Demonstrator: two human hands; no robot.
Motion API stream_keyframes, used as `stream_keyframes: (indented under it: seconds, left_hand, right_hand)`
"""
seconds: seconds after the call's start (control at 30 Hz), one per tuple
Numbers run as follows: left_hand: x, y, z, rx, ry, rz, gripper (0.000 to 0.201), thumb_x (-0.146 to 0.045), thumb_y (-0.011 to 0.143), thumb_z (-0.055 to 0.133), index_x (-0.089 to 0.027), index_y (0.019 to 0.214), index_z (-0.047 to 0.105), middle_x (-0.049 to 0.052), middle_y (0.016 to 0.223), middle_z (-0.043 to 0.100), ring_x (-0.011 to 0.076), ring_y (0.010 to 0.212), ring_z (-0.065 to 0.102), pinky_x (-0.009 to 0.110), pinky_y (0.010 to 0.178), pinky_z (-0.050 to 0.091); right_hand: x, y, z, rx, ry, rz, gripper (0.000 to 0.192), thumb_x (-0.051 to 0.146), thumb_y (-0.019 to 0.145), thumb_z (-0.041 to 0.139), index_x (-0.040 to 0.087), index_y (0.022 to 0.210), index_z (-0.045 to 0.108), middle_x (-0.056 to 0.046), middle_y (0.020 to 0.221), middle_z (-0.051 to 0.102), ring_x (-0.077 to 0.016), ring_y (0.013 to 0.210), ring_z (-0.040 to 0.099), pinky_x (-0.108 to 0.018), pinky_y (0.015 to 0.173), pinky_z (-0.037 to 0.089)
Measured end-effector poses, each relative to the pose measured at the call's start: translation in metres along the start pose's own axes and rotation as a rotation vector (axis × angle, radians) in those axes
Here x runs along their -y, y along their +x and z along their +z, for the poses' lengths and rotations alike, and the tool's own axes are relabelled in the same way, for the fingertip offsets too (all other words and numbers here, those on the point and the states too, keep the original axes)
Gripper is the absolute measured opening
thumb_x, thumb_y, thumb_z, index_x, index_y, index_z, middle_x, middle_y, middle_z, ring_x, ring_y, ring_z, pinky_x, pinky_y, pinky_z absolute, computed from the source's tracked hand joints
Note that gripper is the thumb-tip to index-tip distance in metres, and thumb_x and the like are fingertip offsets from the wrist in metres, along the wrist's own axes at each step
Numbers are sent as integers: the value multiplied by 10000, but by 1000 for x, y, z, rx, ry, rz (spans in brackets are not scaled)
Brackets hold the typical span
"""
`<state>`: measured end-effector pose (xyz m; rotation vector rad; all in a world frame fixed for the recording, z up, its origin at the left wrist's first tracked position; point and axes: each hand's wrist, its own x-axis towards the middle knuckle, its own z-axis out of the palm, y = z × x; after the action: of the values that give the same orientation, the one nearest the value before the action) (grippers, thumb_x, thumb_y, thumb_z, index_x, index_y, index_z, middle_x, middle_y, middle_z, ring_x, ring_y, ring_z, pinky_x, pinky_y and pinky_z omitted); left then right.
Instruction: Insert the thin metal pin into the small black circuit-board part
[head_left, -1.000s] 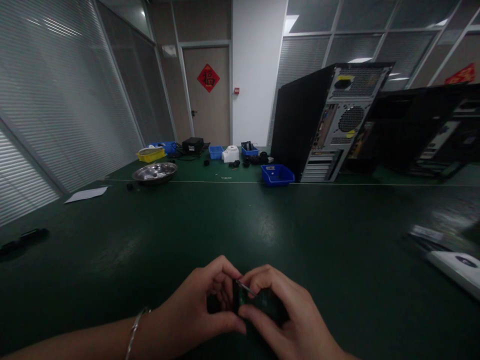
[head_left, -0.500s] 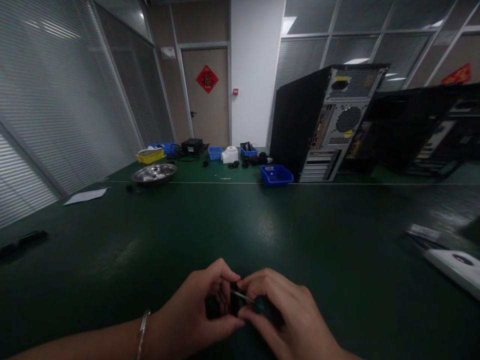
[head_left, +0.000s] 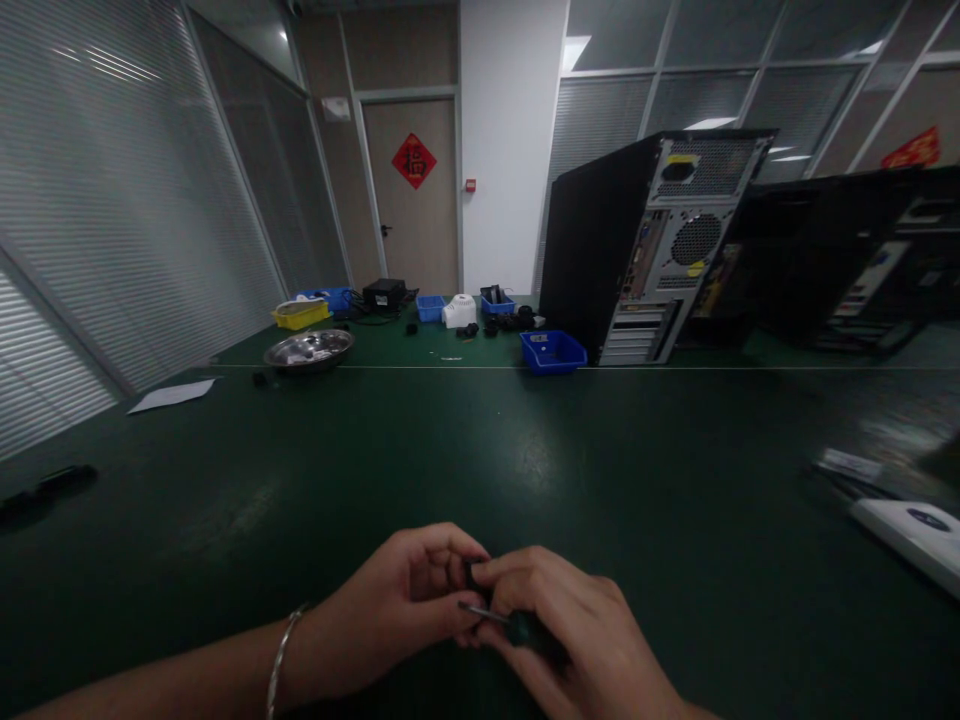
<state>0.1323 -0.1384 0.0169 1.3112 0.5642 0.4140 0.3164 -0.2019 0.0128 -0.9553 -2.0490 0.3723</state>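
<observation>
The work surface is a dark green table with a thin pale line running across its far part. The room has blinds along the left wall, a wooden door bearing a red diamond sign, a white pillar, and glazed partitions on the right.

On the far part of the table stand a black PC case, rear panel facing the camera, and a second dark case to its right. A blue bin sits just beside the PC case; its contents cannot be made out. A steel bowl at far left holds small parts, too small to identify. Behind the bowl are a yellow tray, more blue bins, a black box and a white housing. A sheet of paper lies near the left edge. A white device lies at the right edge.

Both hands meet low at centre, above the near part of the table. The left hand, with a bracelet on its wrist, is curled shut around a small dark part. The right hand is closed on a thin metal tool, whose tip points toward the left fingers. The part sits between the fingertips of both hands and is mostly hidden.
</observation>
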Motion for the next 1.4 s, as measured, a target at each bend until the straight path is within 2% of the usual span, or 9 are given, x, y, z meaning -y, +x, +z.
stream_keyframes:
  seconds: [0.13, 0.3, 0.47, 0.6, 0.9, 1.1, 1.23, 1.3, 1.4]
  left_hand:
    - [-7, 4, -14, -160, 58, 20, 235, -258, 793, 641, -134, 991, 618, 69, 954, 647, 168, 881, 600, 288, 794, 457]
    - [-16, 16, -77, -543, -101, 213, 198, -131, 860, 522, -108, 1025, 629, 116, 1085, 628, 200, 1041, 579, 293, 928, 454]
    - [-16, 20, -146, -905, -371, 367, 253, -32, 882, 390, -54, 918, 640, 152, 954, 638, 177, 854, 639, 263, 740, 558]
    - [-11, 20, -165, -1018, -488, 394, 283, -85, 914, 357, -55, 850, 631, 116, 828, 613, 120, 671, 608, 214, 597, 558]
    - [-19, 16, -132, -933, -446, 359, 227, -30, 879, 399, -67, 868, 623, 92, 842, 591, 110, 713, 573, 192, 652, 514]
    - [-21, 10, -86, -513, -284, 215, 191, -127, 881, 450, -81, 934, 627, 74, 845, 561, 130, 756, 522, 234, 698, 448]
    - [-17, 3, -53, -276, 57, 93, 299, -315, 910, 430, -118, 1044, 612, 28, 775, 528, 123, 704, 469, 234, 646, 393]
    - [-15, -2, -39, -170, 254, 63, 301, -319, 886, 485, -178, 1141, 559, 29, 894, 554, 133, 779, 486, 247, 697, 393]
    - [-11, -8, -27, -102, 461, 92, 303, -303, 889, 480, -216, 1179, 492, 25, 944, 572, 139, 801, 511, 263, 721, 403]
  right_hand:
    - [1, -2, -5, 10, -48, 52, 115, 142, 810, 588, 219, 879, 538, -72, 1142, 615, -168, 978, 620, -213, 780, 500]
    - [-3, -5, -8, 6, -21, 147, 74, 150, 824, 558, 214, 862, 554, -84, 1145, 592, -178, 945, 629, -240, 774, 515]
    - [-4, -6, -9, 27, 47, 203, 67, 150, 841, 539, 213, 861, 545, -74, 1120, 563, -169, 920, 613, -254, 781, 512]
    - [-5, -4, -10, 24, 95, 230, 96, 135, 849, 528, 220, 893, 539, -63, 1081, 557, -159, 911, 597, -247, 769, 506]
    - [-1, -2, -11, 7, 151, 244, 111, 111, 839, 531, 213, 880, 546, -54, 1014, 573, -158, 897, 589, -239, 745, 493]
    - [-6, 1, -11, -12, 167, 291, 86, 120, 845, 526, 203, 856, 542, -54, 983, 581, -162, 880, 582, -245, 741, 483]
    - [-10, 1, -10, 18, 168, 342, 77, 141, 851, 532, 199, 899, 547, -47, 953, 595, -163, 874, 585, -254, 763, 485]
    - [-12, 1, -9, 46, 152, 375, 120, 165, 852, 544, 208, 963, 551, -42, 953, 603, -164, 860, 591, -256, 752, 495]
    - [-12, 1, -8, 59, 142, 372, 221, 177, 862, 534, 232, 1076, 539, -39, 984, 609, -163, 876, 599, -253, 754, 508]
